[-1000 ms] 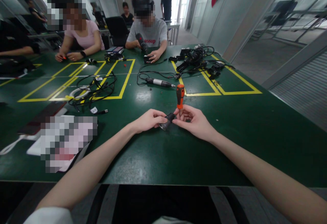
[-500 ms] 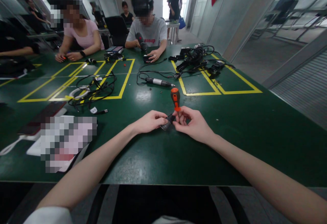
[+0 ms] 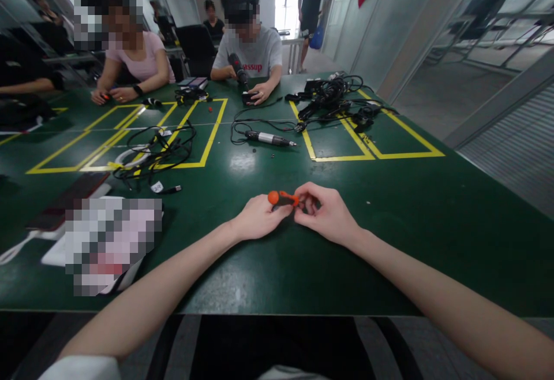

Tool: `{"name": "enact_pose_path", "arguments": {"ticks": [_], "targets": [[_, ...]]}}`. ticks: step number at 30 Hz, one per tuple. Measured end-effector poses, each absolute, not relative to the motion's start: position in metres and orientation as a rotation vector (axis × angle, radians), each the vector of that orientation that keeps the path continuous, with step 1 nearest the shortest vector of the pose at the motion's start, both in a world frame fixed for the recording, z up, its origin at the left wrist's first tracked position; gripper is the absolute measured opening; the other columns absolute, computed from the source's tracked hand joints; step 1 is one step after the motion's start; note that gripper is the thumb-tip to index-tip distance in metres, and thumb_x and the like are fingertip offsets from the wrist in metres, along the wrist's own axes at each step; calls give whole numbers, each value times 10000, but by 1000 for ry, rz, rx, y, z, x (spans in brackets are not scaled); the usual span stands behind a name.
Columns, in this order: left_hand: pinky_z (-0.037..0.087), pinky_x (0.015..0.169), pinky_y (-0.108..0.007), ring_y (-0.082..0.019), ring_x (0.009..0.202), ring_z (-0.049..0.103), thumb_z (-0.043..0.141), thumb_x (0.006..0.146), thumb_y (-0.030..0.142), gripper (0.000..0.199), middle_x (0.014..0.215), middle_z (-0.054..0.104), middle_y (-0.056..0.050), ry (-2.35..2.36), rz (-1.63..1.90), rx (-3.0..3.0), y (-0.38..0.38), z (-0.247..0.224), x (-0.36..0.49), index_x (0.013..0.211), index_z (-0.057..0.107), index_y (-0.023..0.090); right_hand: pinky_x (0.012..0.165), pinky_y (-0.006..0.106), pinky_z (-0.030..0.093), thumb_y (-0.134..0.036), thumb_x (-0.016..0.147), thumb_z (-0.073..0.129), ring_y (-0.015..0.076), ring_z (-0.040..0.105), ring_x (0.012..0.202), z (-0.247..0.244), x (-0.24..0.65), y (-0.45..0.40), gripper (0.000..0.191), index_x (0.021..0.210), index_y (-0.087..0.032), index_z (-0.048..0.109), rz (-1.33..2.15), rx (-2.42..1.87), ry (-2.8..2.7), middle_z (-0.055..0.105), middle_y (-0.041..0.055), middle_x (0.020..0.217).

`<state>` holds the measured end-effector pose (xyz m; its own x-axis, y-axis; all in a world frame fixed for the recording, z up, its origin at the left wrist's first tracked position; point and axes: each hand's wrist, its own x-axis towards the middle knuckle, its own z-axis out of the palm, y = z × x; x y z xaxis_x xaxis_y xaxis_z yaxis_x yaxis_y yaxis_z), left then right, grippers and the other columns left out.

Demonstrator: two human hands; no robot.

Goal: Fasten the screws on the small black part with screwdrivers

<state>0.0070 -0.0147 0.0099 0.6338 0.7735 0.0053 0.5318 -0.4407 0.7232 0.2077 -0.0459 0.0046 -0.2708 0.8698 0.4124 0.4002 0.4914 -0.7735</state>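
Note:
An orange-and-black screwdriver [image 3: 284, 197] lies tilted between my hands, its rounded handle end to the left and its collar to the right. The fingers of my right hand [image 3: 328, 211] are pinched around it at the collar and shaft. My left hand [image 3: 261, 217] is closed just beneath the handle, thumb pressed along it. What its fingers enclose is hidden. The dark piece visible earlier is covered by the hands and handle.
Ahead lies a grey-and-black corded pen-shaped tool [image 3: 270, 138]. Black cables [image 3: 158, 146] are at left, a larger cable pile [image 3: 331, 97] at right rear. A phone [image 3: 69, 198] rests at left. Across the table, a person in a grey shirt [image 3: 255, 51] holds a power driver.
The screwdriver has tipped from upright to lying leftward over my left hand. My left hand has shifted slightly right, and the dark piece is now out of sight.

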Motion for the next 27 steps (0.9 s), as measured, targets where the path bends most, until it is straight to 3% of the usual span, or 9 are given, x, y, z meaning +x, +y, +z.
{"name": "enact_pose_path", "arguments": {"ticks": [5,12,20,24,27], "targets": [[343,616,-256,-134,671,479,489,972,394,277,712,545,28,1024,454,2103,-13,13,6,791,550,194,515,241,409,-201,764,713,109,504,531,5,211,-43,83,821,-197,653,769,-1022,-1851,608,-34,663],[345,601,-243,-119,661,466,654,882,491,319,734,542,34,961,680,1851,-2,3,0,882,624,174,555,266,480,-234,783,730,143,579,589,4,215,-37,38,782,-197,724,850,-1055,-1728,669,0,671],[516,709,-273,-148,783,652,791,820,408,328,983,723,-40,1027,937,1920,7,-3,-6,1024,692,171,522,295,512,-610,835,776,140,589,529,3,216,-29,413,800,-205,703,887,-1062,-1384,753,49,746],[556,801,-303,-173,875,683,797,846,375,277,993,730,-45,1016,910,2189,4,-5,-6,1025,701,186,487,275,488,-673,831,767,128,584,502,3,217,-24,482,841,-198,691,928,-1017,-1311,752,47,732],[539,797,-316,-185,861,666,800,852,469,318,947,726,-36,1118,790,2374,2,-4,-5,963,690,192,497,277,505,-694,859,732,135,609,522,2,218,-24,500,859,-196,693,951,-988,-1349,756,52,738]]}}
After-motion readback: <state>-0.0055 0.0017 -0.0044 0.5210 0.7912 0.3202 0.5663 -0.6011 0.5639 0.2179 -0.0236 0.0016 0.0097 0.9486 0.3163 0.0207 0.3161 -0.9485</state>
